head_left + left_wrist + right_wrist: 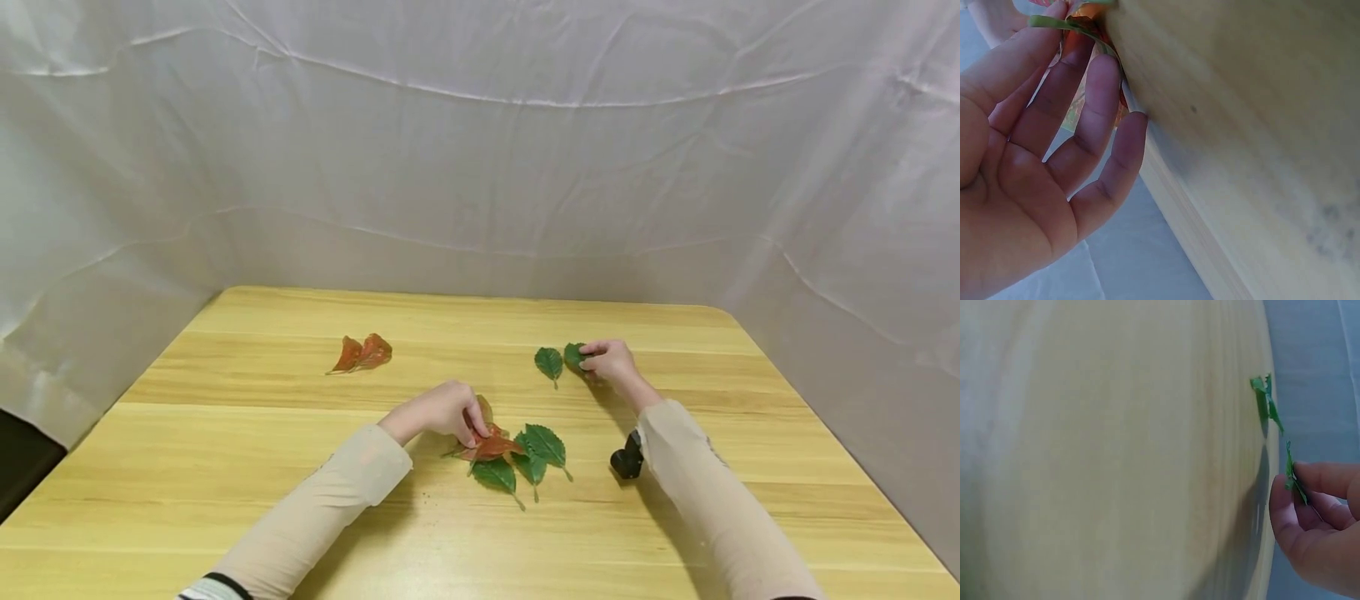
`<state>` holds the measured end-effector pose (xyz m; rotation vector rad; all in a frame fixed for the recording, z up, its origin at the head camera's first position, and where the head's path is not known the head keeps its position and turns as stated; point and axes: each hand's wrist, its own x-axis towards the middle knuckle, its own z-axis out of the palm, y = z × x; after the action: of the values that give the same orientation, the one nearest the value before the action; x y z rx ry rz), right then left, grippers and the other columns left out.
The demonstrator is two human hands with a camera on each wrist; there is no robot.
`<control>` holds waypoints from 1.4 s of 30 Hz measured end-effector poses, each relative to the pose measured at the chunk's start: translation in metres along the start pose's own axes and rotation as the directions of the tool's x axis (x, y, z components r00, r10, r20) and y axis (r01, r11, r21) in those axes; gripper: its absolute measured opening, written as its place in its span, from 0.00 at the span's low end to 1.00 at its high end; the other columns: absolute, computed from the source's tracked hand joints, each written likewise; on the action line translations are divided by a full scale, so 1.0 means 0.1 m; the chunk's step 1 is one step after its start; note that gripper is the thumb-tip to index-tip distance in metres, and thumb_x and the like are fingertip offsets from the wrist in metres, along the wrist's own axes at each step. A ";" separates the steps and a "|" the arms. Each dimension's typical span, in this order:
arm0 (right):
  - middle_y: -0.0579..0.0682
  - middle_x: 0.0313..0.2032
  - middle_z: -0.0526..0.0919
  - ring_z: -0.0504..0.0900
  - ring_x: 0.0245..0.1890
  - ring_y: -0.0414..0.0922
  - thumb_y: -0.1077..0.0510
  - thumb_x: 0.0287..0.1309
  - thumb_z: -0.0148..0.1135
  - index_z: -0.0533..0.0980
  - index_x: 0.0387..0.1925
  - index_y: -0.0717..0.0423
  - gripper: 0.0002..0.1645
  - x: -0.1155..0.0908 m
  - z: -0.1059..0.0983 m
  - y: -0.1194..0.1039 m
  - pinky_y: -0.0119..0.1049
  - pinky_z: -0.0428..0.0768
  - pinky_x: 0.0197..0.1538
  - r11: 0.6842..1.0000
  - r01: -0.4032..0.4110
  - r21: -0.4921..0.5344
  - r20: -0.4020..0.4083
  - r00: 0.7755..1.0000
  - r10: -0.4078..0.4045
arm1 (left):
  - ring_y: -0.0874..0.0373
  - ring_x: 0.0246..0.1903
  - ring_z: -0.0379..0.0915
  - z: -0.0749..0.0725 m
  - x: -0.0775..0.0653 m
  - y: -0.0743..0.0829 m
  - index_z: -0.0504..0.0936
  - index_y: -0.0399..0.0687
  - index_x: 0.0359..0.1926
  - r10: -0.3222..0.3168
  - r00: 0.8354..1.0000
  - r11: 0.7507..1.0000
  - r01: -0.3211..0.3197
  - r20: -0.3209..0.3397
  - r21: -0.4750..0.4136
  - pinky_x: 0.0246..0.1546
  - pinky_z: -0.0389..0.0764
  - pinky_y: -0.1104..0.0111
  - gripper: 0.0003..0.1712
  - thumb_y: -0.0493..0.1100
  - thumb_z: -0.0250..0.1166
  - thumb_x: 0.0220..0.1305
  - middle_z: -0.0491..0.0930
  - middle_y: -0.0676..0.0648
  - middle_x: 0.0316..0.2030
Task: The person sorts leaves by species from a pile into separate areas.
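My left hand point(447, 414) pinches a red leaf point(495, 447) on the mixed pile at the middle of the table. In the left wrist view its fingertips meet near a green stem point(1050, 22), the other fingers loosely bent. Several green leaves point(495, 475) lie beside and partly beneath the red ones. Farther back on the right, my right hand point(611, 363) holds a green leaf point(574, 357) between thumb and fingers. Just left of it lies another green leaf point(549, 362), which also shows in the right wrist view.
Two red leaves point(363, 353) lie together at the back left of the wooden table point(225, 467). A small black device point(627, 458) sits at the right wrist. Pale sheeting point(480, 167) hangs around the back and sides.
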<state>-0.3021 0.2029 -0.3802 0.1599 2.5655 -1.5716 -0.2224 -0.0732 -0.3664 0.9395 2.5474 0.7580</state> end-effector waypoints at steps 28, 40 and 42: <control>0.65 0.44 0.74 0.77 0.34 0.48 0.69 0.53 0.57 0.72 0.45 0.73 0.16 -0.03 -0.03 0.04 0.33 0.78 0.34 0.996 0.034 -0.083 0.017 0.999 -0.032 | 0.63 0.27 0.74 0.00 0.01 -0.02 0.86 0.45 0.26 0.009 1.000 1.000 -0.009 0.008 0.011 0.30 0.75 0.73 0.07 0.33 0.72 0.41 0.82 0.51 0.28; 0.54 0.32 0.76 0.74 0.23 0.43 0.69 0.51 0.57 0.71 0.46 0.72 0.18 -0.15 -0.10 -0.01 0.36 0.78 0.31 0.999 0.035 -0.020 -0.032 0.999 -0.036 | 0.62 0.28 0.75 0.00 0.01 0.00 0.86 0.46 0.26 -0.012 1.000 1.000 0.012 0.011 0.018 0.32 0.75 0.72 0.07 0.33 0.72 0.41 0.82 0.52 0.28; 0.54 0.33 0.75 0.74 0.24 0.43 0.68 0.51 0.57 0.70 0.47 0.72 0.20 -0.18 -0.10 -0.02 0.37 0.78 0.32 0.999 0.043 -0.022 -0.029 0.999 -0.043 | 0.62 0.28 0.74 0.01 0.02 -0.01 0.86 0.46 0.26 -0.006 1.000 1.000 0.006 0.011 0.021 0.31 0.75 0.73 0.07 0.33 0.72 0.41 0.82 0.52 0.28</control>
<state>-0.2852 0.2111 -0.3712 0.1276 2.6244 -1.5666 -0.2241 -0.0727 -0.3681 0.9392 2.5518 0.7238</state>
